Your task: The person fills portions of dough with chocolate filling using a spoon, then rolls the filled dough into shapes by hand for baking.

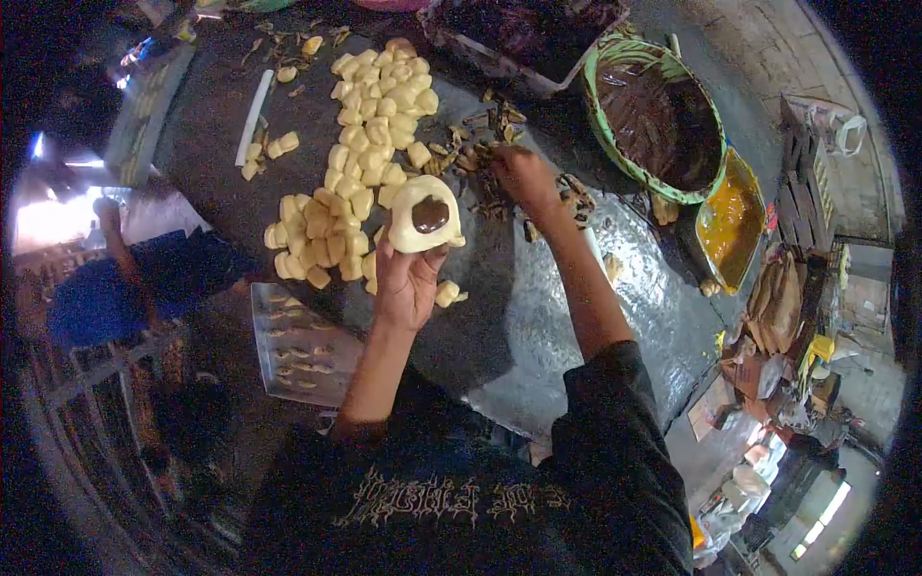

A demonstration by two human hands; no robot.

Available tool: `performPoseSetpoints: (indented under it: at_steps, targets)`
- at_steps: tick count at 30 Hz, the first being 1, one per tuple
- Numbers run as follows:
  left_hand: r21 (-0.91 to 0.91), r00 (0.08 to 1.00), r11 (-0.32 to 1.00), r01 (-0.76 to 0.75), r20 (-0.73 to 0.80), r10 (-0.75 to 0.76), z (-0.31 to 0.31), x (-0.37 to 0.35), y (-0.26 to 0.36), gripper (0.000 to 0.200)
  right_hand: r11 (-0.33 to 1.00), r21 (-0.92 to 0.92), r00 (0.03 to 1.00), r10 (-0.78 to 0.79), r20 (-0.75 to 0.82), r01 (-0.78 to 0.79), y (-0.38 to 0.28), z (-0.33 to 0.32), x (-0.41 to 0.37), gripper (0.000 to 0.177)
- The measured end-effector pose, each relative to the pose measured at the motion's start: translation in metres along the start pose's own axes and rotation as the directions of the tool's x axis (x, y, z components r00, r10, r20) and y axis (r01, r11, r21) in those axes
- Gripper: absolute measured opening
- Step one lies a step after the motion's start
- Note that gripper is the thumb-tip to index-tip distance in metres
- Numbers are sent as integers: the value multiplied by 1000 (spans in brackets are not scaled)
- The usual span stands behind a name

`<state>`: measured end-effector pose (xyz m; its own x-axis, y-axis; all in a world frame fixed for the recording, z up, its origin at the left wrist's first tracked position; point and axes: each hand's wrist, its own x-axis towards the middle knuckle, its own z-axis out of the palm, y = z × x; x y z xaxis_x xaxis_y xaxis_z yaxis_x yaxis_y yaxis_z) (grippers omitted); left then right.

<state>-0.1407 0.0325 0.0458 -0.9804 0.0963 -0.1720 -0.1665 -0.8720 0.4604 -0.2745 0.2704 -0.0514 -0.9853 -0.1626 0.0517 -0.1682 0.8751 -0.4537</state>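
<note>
A: L hand [406, 283]?
B: Cupped under dough disc [405, 204], gripping it w/ curled fingers. Brown filling [430, 214] in middle. Held just above table [538, 317], beside pile of dough pcs [355, 173].
A: R hand [523, 176]?
B: Down among brown bits [485, 130], knuckles up. Can't tell if pinching any or loose.
A: Nearby?
B: Green-rimmed bowl [593, 110] w/ dark paste, yellow tray [730, 221] just beside it.

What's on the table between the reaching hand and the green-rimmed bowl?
Scattered brown scraps lie between the right hand and the bowl, in the head view.
</note>
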Motion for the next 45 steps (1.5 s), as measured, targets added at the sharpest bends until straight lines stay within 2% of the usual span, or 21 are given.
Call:
performPoseSetpoints:
  at_steps: [5,8,10,13,14,15,17,19,20,21,23,27,28,31,33,35,36,39,40,43,45]
  targets:
    - [-55,1000,998,20,2,-20,15,14,-7,55,994,56,996,91,23,-92,-29,-34,-1,18]
    - [-180,996,980,82,45,-75,20,16,-21,53,905,370,973,230,-18,-207,-44,-84,-27,20]
    - [-226,990,966,126,82,-110,32,14,-29,51,833,539,967,225,-119,-128,-71,-125,-53,21]
    - [-487,963,848,209,251,-93,54,3,-47,46,801,599,947,211,-241,-26,-107,-188,-81,20]
    - [-617,938,724,307,323,-123,52,-2,-55,46,808,590,940,200,-276,1,-112,-202,-92,20]
    - [-645,927,682,344,348,-139,54,-10,-58,46,716,697,920,299,-253,-42,-106,-205,-94,20]
    - [-686,903,600,412,398,-164,60,-31,-60,45,643,766,923,303,-239,-13,-84,-193,-89,24]
    - [-689,919,622,372,366,-145,66,-54,-58,44,463,882,963,265,-42,-89,-31,-113,-84,26]
    - [-649,946,696,305,290,-145,70,-69,-54,43,872,446,977,210,31,-201,12,-44,-80,25]
    - [-595,967,767,239,216,-133,71,-82,-49,42,971,-152,974,200,109,-183,35,1,-76,25]
    - [-546,958,806,227,276,-83,57,-106,-43,41,992,-38,991,114,-70,-117,19,-12,-99,24]
    - [-500,987,863,72,161,11,42,-162,-41,41,957,289,928,92,-360,17,-17,-69,-158,23]
    - [-492,992,870,35,124,30,43,-173,-42,41,968,251,946,100,-308,-21,-32,-94,-178,24]
    - [-479,990,878,5,123,62,39,-209,-52,41,689,723,960,237,-150,-57,-38,-114,-220,21]
    - [-463,984,886,15,165,70,41,-225,-64,41,650,760,951,229,-206,8,-83,-148,-254,18]
    - [-613,956,768,186,294,3,33,-230,-78,42,618,781,948,184,-259,93,-120,-181,-286,18]
    - [-600,960,784,160,280,18,45,-237,-82,42,577,809,953,168,-251,112,-137,-200,-300,19]
    - [-602,893,742,296,449,9,64,-250,-93,41,488,855,956,123,-268,177,-179,-247,-334,20]
    - [-502,938,843,191,346,-7,76,-256,-96,48,475,856,952,111,-286,202,-191,-258,-343,20]
    - [-190,960,982,-22,269,74,103,-270,-102,51,518,816,948,29,-316,257,-207,-273,-364,19]
    - [-100,970,995,-1,242,25,118,-273,-97,56,575,753,938,-81,-336,320,-207,-274,-370,18]
